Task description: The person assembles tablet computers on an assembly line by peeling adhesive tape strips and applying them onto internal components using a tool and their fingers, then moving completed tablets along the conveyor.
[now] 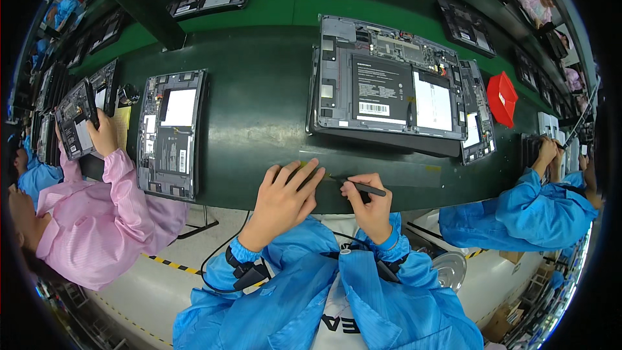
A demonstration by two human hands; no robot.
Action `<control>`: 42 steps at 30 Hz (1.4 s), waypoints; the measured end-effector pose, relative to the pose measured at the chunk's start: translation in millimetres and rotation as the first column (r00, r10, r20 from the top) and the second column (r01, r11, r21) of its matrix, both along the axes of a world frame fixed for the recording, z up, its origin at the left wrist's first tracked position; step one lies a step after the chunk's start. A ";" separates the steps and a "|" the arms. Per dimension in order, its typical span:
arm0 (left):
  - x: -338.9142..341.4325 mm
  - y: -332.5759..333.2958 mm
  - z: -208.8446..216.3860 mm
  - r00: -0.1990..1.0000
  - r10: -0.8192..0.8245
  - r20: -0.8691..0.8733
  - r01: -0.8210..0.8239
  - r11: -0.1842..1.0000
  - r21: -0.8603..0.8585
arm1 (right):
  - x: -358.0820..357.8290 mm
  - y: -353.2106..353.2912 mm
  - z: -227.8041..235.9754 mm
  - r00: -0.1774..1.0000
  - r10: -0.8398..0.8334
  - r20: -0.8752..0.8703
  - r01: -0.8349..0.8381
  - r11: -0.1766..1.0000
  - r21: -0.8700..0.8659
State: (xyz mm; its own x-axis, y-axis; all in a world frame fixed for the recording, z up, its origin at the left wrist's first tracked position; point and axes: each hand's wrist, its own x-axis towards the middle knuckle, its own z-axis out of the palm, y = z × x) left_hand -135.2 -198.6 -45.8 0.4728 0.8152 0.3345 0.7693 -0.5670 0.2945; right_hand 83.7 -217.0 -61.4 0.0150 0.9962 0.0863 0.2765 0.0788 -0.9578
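My left hand (283, 196) lies palm down at the near edge of the green table, its fingers stretched out and slightly apart. Beneath and beside its fingertips shows a bit of yellow material, mostly hidden. My right hand (370, 205) pinches a slim black pen-like tool (369, 188), whose tip points left toward the left fingertips. A thin clear strip (402, 172) seems to lie flat on the table by both hands. Just beyond them, an opened laptop base (330, 111) with a black battery and white panel rests on a dark stack.
Another opened device (173, 100) lies to the left, and one (477, 110) sits right of the stack beside a red bin (501, 100). Co-workers in pink (97, 220) and blue (518, 217) sit either side. A dark post (139, 3) rises at the back left.
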 end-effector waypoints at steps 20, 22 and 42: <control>151.2 106.8 176.4 0.953 -0.237 0.189 0.212 0.967 0.144 | 264.3 123.6 176.1 0.926 0.117 -0.360 -0.065 0.986 0.153; 198.3 156.2 183.3 0.954 -0.238 0.185 0.224 0.970 0.094 | 281.8 169.0 172.5 0.940 0.017 -0.340 0.047 0.983 0.178; 266.5 209.6 180.5 0.933 -0.333 -0.137 0.341 0.939 0.038 | 288.8 298.6 159.3 0.955 0.284 0.081 -0.294 0.939 0.177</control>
